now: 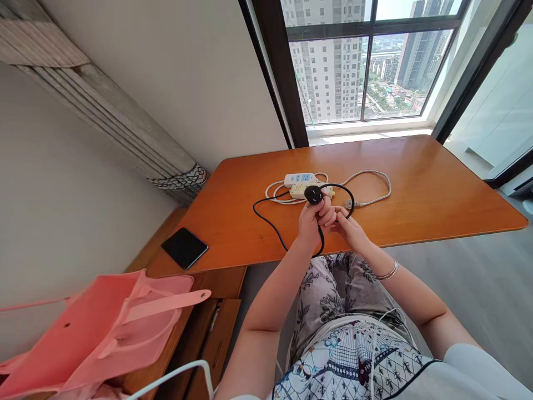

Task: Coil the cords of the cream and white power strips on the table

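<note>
My left hand (pixel 312 221) is closed around a black cable just below its round black plug (pixel 313 194), which stands up out of the fist. Close beside it, my right hand (pixel 350 229) has its fingers closed on the same black cable (pixel 352 197), where a loop arches over both hands. More of the cord hangs under the left wrist and curves left across the table toward a cream power strip (pixel 297 191). Behind that strip lies a white power strip (pixel 300 179) with blue sockets. My hands partly hide the cream strip.
A wooden table (pixel 241 222) spans the view below a window. The white cord (pixel 385 180) ends in a plug (pixel 348 204) to the right. On the left lie a black tablet or phone (pixel 184 248) and, lower down, a pink bag (pixel 100 328).
</note>
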The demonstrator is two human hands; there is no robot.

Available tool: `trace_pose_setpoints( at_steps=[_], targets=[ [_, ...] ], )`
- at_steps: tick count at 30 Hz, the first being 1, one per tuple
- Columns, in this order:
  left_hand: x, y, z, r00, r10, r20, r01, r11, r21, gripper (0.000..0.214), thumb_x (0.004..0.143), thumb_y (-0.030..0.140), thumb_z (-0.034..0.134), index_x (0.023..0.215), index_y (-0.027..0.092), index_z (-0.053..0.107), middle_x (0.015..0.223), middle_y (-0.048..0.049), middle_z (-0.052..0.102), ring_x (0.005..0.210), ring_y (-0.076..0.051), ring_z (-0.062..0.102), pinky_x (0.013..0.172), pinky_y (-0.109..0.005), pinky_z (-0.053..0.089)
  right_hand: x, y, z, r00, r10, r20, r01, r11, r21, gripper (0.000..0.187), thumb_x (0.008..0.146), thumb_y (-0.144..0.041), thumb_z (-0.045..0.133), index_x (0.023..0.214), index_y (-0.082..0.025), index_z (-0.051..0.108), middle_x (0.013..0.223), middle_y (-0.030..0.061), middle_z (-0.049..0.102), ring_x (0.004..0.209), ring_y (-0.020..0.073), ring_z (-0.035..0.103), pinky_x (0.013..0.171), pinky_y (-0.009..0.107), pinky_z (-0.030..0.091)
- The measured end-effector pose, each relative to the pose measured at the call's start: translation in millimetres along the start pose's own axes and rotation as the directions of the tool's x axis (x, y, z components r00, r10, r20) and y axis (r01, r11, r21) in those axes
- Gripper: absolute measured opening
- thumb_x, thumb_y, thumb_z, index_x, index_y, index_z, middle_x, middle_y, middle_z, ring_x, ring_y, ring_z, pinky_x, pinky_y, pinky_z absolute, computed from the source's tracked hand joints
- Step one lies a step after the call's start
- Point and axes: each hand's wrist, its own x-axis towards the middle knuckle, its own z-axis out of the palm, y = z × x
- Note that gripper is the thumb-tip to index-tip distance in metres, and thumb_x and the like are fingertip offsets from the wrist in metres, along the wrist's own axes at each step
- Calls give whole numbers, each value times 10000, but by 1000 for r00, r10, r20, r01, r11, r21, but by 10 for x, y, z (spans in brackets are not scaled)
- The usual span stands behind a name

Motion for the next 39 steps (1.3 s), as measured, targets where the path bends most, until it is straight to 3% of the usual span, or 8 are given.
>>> trace_pose_setpoints(
  at_steps=[3,6,8,13,17,24,30,39],
  targets=[
    [-13,112,55,999,33,-42,-36,997,-68,73,881,173,604,826,183,557,515,104,208,376,-40,164,398,-162,211,-135,147,91,974,91,207,-78,994,-70,616,849,-746,556,1213,-249,565,1158,58,655,1104,206,598,940,355,500],
    [-40,245,73,992,93,-81,-102,989,-112,132,954,168,508,838,182,569,522,96,215,377,-47,180,400,-153,230,-260,131,97,845,247,474,-100,945,-312,566,828,-655,673,1163,-205,597,1029,47,677,994,186,614,915,342,489],
    [-63,327,59,988,115,-104,-128,984,-127,183,987,179,467,840,182,576,523,92,223,373,-49,189,400,-152,240,-307,47,59,820,282,498,-60,907,-416,467,819,-578,728,1045,-187,609,911,13,654,853,148,592,817,305,487],
    [-137,470,30,978,167,-124,-187,967,-176,285,1036,221,383,836,175,582,526,92,225,360,-44,175,389,-139,243,-329,-135,-10,856,309,414,-138,909,-394,330,884,-497,673,922,-206,524,673,-50,601,635,115,583,641,253,457],
    [-243,503,53,978,163,-129,-184,967,-174,321,1047,238,342,836,179,576,517,98,206,347,-43,134,375,-138,230,-293,-194,-54,935,296,194,-279,954,-113,309,832,-444,702,915,-233,491,756,3,731,742,191,735,752,335,566],
    [-366,230,-48,987,-129,-92,113,980,-166,289,1012,162,345,835,171,573,509,95,211,343,-43,140,376,-144,187,-113,-366,-187,970,123,-211,-67,965,252,341,774,-463,729,991,-226,614,997,57,773,920,205,751,826,342,598],
    [-320,18,-284,941,-324,-95,316,945,-91,162,963,146,471,837,158,572,514,98,234,345,-32,179,391,-149,165,-119,-365,-161,974,70,-216,-36,987,156,545,683,-370,857,1152,-230,618,964,20,764,585,107,639,619,280,563],
    [-275,-72,-444,965,-225,-138,248,953,177,194,785,214,724,849,158,549,597,73,460,372,-9,288,400,-150,206,-181,-233,-254,981,-89,-171,42,965,-258,464,747,-447,783,1122,-193,681,858,36,750,582,133,653,660,324,572]
  ],
)
